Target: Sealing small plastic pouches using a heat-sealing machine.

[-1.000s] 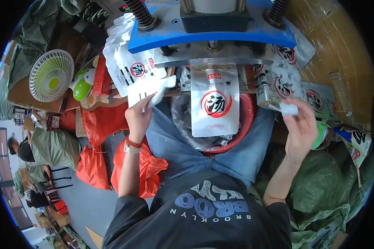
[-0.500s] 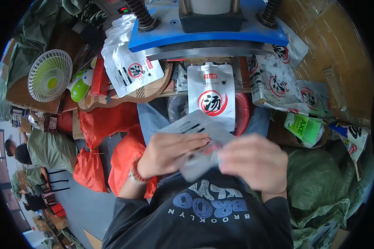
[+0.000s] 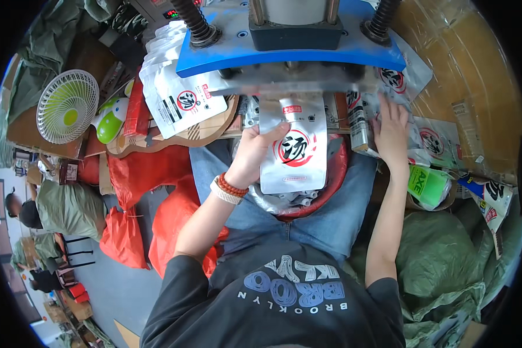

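Under the press, a silver pouch (image 3: 293,156) with a red ring and black mark lies flat, its far end beneath the metal plate. My left hand (image 3: 252,152) pinches the pouch's left edge, thumb on top; the fingers underneath are hidden. The press (image 3: 296,56) has a blue plate with a lower metal plate, which is blurred. To the right, my right hand (image 3: 391,124) reaches over a box lined with printed silver pouches (image 3: 359,116), its fingers stretched and apart. Nothing shows in its grip. Small translucent pieces lay there earlier, now mostly covered by the hand.
A stack of silver pouches (image 3: 185,101) lies on a wooden board (image 3: 214,124) at left, beside a white-green fan (image 3: 69,107). A red basin (image 3: 337,171) with bits inside sits between my knees. Red bags (image 3: 124,238) and a green sack (image 3: 438,249) flank me.
Both hands have left my lap, where they held a pouch. My left hand has moved up to the pouch under the press, my right to the box. The press's metal plate has lowered.
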A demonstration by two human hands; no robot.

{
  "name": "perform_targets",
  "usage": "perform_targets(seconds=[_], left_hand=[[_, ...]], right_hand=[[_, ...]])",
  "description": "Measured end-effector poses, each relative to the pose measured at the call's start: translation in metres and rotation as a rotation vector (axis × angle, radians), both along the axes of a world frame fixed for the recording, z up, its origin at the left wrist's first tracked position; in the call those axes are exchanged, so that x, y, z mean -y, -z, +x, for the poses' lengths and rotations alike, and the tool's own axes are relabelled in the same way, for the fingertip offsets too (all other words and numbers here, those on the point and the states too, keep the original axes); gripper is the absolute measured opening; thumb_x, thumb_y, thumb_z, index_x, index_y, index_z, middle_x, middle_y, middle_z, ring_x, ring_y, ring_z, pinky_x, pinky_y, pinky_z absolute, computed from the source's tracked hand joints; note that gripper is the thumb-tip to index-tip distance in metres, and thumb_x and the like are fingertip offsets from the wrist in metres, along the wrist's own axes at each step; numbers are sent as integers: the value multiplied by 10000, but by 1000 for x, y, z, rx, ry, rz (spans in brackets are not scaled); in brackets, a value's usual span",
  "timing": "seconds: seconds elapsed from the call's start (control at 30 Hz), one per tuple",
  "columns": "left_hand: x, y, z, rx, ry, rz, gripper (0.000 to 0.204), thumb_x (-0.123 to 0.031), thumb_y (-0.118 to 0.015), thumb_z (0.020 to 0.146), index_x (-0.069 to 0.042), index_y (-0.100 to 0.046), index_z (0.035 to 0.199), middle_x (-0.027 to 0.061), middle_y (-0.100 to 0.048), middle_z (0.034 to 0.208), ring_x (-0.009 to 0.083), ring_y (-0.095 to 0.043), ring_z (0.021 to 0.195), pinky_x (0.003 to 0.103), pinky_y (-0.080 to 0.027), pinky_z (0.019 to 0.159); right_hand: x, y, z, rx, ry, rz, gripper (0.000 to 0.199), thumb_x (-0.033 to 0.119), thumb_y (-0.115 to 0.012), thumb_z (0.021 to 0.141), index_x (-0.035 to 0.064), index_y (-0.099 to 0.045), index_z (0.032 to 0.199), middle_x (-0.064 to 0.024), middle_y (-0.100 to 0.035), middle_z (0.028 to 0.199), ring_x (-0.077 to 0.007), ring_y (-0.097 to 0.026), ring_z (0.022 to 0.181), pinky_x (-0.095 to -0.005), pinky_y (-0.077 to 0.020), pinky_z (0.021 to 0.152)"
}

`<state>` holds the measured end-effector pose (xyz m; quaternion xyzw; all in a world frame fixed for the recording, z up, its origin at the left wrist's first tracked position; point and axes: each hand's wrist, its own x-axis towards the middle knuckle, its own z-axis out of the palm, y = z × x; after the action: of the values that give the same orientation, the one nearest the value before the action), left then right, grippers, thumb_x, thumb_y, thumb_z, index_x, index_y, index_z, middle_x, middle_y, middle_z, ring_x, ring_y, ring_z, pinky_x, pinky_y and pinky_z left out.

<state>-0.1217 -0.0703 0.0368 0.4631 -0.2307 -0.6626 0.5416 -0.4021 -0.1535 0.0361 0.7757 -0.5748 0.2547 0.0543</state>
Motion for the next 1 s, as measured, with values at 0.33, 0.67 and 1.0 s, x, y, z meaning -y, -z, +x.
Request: perform_targets(seconds=[0.33,0.67,1.0], left_hand=[[-21,48,137,2069,26,-258,1022,-477,-798,692,-124,-276,1497,143,-208,1571,359,-173,1455,620,-240,1091],[-80,-15,71,1435,-312,-599,486,196,-568,608,-75,-741,973,75,-732,973,248,-688,1006,327,-566,829],[-98,-66,26,1224,289,-868,245,-114,-708,776,-36,-719,1008,125,-719,908,233,-718,790,296,-560,652]], right_hand=[[-22,-7,2,373,-73,251,264,18,-595,904,25,-549,1163,-131,-632,1104,-159,-639,940,-283,-488,817],[-111,-87,81,384,-578,-92,406,-106,-709,687,-40,-665,1085,-146,-613,1036,-248,-623,926,-317,-520,735],[-135,-112,74,304,-780,54,502,44,-757,651,45,-674,1146,-90,-626,1085,-270,-593,955,-360,-515,804]])
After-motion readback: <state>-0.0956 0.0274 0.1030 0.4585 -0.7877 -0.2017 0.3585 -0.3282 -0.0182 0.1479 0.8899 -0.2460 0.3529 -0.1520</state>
